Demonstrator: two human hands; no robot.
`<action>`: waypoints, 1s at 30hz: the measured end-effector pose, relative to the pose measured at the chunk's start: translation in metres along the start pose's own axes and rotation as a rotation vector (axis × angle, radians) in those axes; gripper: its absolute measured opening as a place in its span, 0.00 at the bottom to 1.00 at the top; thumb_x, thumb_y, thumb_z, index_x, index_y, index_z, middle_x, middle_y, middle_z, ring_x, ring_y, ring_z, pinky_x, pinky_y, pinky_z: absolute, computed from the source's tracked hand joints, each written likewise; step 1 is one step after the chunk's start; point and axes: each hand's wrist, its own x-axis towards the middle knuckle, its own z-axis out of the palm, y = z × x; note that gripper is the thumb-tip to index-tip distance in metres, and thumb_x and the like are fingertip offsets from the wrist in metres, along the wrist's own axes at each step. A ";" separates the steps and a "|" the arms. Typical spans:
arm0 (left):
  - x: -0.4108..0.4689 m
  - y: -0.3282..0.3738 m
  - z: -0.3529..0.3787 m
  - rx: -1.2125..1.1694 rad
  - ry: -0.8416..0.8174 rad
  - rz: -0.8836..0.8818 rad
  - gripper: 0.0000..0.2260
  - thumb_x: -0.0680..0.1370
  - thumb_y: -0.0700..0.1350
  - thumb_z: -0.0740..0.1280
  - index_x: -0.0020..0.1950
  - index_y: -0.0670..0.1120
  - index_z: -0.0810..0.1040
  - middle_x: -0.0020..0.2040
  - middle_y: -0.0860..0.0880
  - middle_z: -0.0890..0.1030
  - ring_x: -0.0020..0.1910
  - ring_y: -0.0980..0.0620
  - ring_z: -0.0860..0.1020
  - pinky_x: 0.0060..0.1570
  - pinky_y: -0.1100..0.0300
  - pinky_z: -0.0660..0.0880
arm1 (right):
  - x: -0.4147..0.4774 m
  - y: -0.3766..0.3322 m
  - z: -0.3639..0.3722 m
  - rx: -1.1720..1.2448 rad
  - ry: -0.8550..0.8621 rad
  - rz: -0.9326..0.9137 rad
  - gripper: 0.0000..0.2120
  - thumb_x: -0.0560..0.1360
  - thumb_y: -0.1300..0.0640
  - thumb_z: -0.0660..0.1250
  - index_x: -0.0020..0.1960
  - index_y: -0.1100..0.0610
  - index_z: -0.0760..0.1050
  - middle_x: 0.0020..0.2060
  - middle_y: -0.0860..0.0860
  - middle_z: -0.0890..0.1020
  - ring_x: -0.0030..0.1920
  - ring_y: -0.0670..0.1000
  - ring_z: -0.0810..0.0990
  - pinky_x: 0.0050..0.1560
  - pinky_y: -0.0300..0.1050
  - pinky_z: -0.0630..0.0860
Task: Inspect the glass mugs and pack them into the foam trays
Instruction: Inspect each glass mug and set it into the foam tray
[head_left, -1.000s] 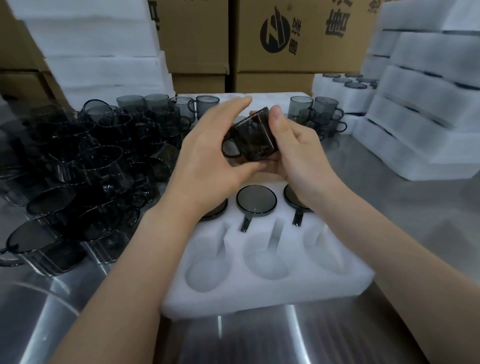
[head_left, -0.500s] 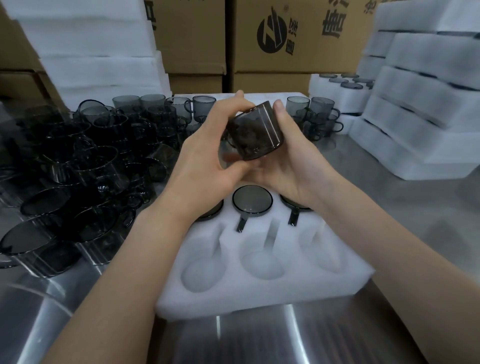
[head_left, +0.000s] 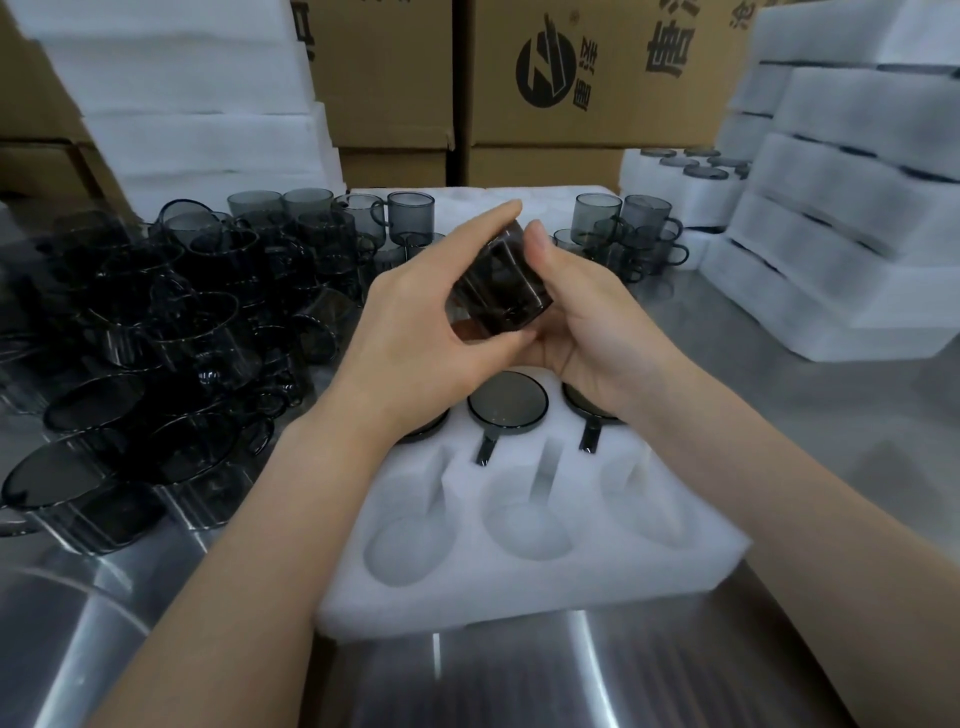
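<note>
A smoky grey glass mug (head_left: 501, 291) is held tilted above the white foam tray (head_left: 524, 587). My left hand (head_left: 421, 332) grips it from the left, thumb under and fingers over its top. From the right, my right hand (head_left: 587, 322) cups it with the thumb on its upper edge. In the tray's middle row sit three mugs; the centre one (head_left: 508, 405) shows fully, the outer two are partly hidden by my hands. The near row has three bare round pockets (head_left: 530, 530).
A dense pile of loose grey mugs (head_left: 156, 332) covers the steel table on the left. More mugs (head_left: 628, 234) stand behind the tray. Stacked foam trays (head_left: 852, 218) rise at the right, foam sheets (head_left: 197, 104) and cardboard boxes (head_left: 571, 78) at the back.
Both hands have turned the mug between them; its handle, seen at the left a second ago, is now out of sight. The hands stay above the tray.
</note>
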 end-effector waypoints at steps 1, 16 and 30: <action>0.000 0.000 0.000 -0.004 -0.004 0.005 0.33 0.69 0.42 0.77 0.72 0.49 0.70 0.62 0.59 0.76 0.63 0.64 0.73 0.62 0.73 0.66 | 0.000 0.000 0.000 0.002 0.017 -0.004 0.19 0.81 0.44 0.60 0.59 0.58 0.79 0.53 0.58 0.85 0.52 0.59 0.85 0.43 0.51 0.82; 0.003 -0.007 0.000 0.115 0.039 0.073 0.31 0.67 0.42 0.78 0.68 0.50 0.72 0.63 0.55 0.74 0.64 0.55 0.72 0.66 0.55 0.68 | 0.000 -0.003 0.002 0.102 0.260 -0.079 0.12 0.83 0.50 0.59 0.54 0.56 0.76 0.42 0.56 0.84 0.41 0.56 0.85 0.35 0.51 0.81; 0.003 -0.011 0.000 -0.033 0.021 -0.122 0.34 0.68 0.44 0.75 0.72 0.52 0.68 0.64 0.55 0.77 0.64 0.57 0.74 0.67 0.55 0.70 | 0.001 0.000 0.001 0.128 0.034 0.004 0.18 0.82 0.51 0.60 0.64 0.64 0.75 0.56 0.63 0.82 0.54 0.61 0.83 0.51 0.53 0.81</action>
